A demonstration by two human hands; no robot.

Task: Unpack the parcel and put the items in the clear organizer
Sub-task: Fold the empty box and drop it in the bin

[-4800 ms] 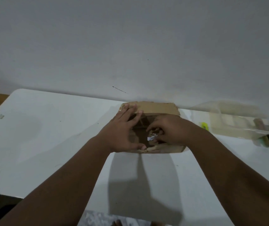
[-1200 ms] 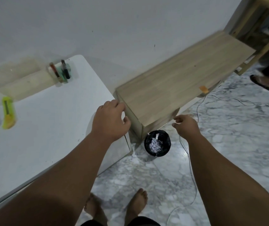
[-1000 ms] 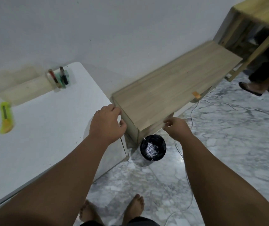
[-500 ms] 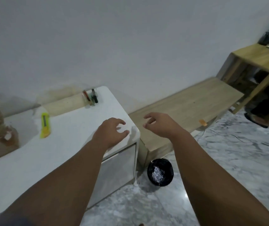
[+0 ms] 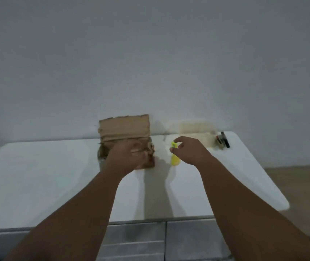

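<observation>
The brown cardboard parcel (image 5: 124, 129) stands at the back of the white table (image 5: 37, 178), its torn flap raised against the wall. My left hand (image 5: 127, 157) lies over the parcel's front right part and hides the opening; the image is blurred there. My right hand (image 5: 188, 151) hovers with loosely curled fingers, holding nothing, just right of a yellow cutter (image 5: 174, 159). The clear organizer (image 5: 195, 129) sits at the back right by the wall, with dark pens (image 5: 222, 141) at its right end.
The table's right edge ends near the pens, with wood floor beyond it. Grey drawer fronts (image 5: 150, 240) run below the table's front edge. A plain wall closes the back.
The view has swung back from the floor and black bin at the right to the table. Both hands have moved from the table's corner to the parcel and the yellow cutter.
</observation>
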